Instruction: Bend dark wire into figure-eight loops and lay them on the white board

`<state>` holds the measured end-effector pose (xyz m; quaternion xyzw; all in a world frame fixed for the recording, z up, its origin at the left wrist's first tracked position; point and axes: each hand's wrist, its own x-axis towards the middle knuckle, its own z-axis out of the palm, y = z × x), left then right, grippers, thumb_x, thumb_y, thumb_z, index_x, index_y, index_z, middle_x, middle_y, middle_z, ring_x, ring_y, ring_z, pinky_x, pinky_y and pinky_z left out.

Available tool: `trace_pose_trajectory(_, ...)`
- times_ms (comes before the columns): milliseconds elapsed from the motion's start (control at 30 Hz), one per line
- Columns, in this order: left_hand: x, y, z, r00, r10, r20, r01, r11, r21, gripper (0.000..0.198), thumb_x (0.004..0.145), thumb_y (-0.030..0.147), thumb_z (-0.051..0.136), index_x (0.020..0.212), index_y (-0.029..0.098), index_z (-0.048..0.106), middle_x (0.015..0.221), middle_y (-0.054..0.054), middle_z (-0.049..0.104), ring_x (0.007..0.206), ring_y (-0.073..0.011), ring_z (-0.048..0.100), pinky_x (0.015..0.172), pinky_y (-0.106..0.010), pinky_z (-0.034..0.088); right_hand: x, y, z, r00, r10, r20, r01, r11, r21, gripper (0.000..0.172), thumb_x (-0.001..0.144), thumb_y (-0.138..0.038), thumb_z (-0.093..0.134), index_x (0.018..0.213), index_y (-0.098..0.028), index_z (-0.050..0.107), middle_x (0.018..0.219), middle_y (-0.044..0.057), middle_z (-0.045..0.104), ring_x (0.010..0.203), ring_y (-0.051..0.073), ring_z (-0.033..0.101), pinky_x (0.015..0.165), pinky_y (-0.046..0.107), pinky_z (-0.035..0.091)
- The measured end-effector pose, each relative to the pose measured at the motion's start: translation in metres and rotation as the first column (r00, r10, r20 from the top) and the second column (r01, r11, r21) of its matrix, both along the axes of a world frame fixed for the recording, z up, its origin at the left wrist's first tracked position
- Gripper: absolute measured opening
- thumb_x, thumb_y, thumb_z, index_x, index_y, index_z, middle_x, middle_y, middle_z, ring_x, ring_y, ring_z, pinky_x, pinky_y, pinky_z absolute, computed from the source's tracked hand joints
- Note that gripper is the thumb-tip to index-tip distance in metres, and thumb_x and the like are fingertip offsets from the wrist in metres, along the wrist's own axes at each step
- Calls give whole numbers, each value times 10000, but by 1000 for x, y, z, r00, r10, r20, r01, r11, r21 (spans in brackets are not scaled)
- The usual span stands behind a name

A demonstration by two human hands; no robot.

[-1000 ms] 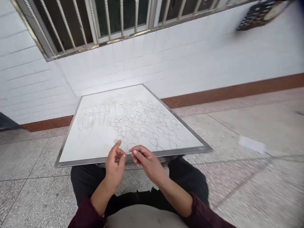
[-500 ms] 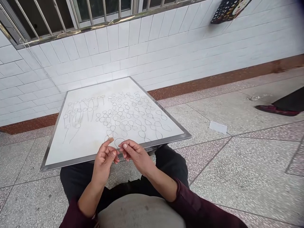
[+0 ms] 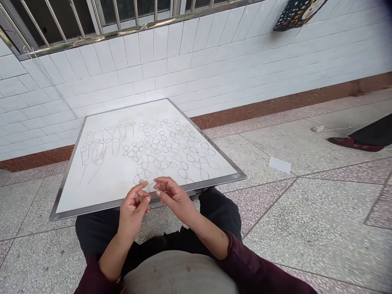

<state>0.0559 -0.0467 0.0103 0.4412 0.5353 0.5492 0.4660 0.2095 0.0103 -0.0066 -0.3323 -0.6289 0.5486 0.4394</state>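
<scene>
A white board with a metal rim rests across my lap and carries several thin loops of wire or thread laid in rows. My left hand and my right hand hover at the board's near edge, fingertips almost touching. Both pinch the ends of one thin loop lying by that edge. My left thumb has a pale tape or plaster on its tip. Dark red sleeves cover my forearms.
A white tiled wall with a barred window stands behind the board. A dark patterned object hangs at the upper right. On the speckled floor lie a white paper scrap and a small spool. Another person's dark shoe is at the right.
The view has swung down and left and steadied. My hands stayed together at the board's near edge, fingers shifting slightly on the loop. The other person's shoe came into view at the right.
</scene>
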Motion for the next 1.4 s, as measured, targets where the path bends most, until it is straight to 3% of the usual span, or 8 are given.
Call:
trace_pose_trajectory(167,-3,-2,-5,989,-48,-141,54,998,41,337,859,299,631,1193,253,638,817,12,559,556,-74,443,528,-216,486,6,7,-2,976,-72,207,-17,917,399,222,926,-262,556,1137,-288,620,931,47,639,760,161,597,654,307,512)
trace_pose_trajectory(400,-1,-2,-3,985,-96,-140,100,995,20,544,872,270,615,1387,245,444,823,8,595,561,-81,464,549,-223,464,8,13,2,960,-108,257,-38,862,505,125,944,-323,564,960,-244,660,814,32,676,734,159,614,644,285,488)
trace_pose_trajectory(500,2,-1,-1,986,-120,-115,119,993,-11,547,869,289,614,1384,225,443,831,-1,594,561,-83,452,536,-220,467,8,12,4,954,-104,283,-60,855,516,131,953,-302,543,924,-240,655,791,27,665,730,155,607,649,281,478)
trace_pose_trajectory(667,4,0,2,985,-163,-65,159,985,-61,540,866,339,613,1371,220,465,863,-15,605,558,-86,463,509,-222,466,5,7,5,950,-219,223,95,883,460,87,933,-235,550,891,-235,627,775,19,635,707,149,591,635,276,462)
trace_pose_trajectory(800,4,2,0,988,-155,-29,152,986,-75,565,839,346,656,1362,218,485,798,0,611,584,-100,471,535,-227,462,1,5,3,961,-191,200,91,902,422,73,913,-214,563,863,-233,612,750,9,617,681,142,578,615,266,451)
trace_pose_trajectory(1067,3,6,-13,991,-102,82,105,994,-40,546,809,273,715,1324,247,536,816,0,673,840,-151,594,859,-300,440,-2,4,0,969,-198,150,129,916,379,72,902,-196,566,863,-233,615,744,3,615,659,134,556,593,253,432)
trace_pose_trajectory(1200,6,7,-17,976,-110,189,120,992,-47,586,790,248,729,1338,245,521,800,0,669,803,-152,602,815,-297,452,-4,4,-5,971,-207,121,149,916,372,88,904,-189,553,856,-231,613,739,-2,608,647,128,540,594,252,427)
trace_pose_trajectory(1400,11,7,-17,979,-94,182,102,994,-39,577,785,242,724,1329,232,533,811,-8,672,792,-149,603,802,-295,454,-6,3,-10,967,-231,106,190,934,303,107,920,-240,532,844,-226,606,761,11,601,675,139,540,576,262,419)
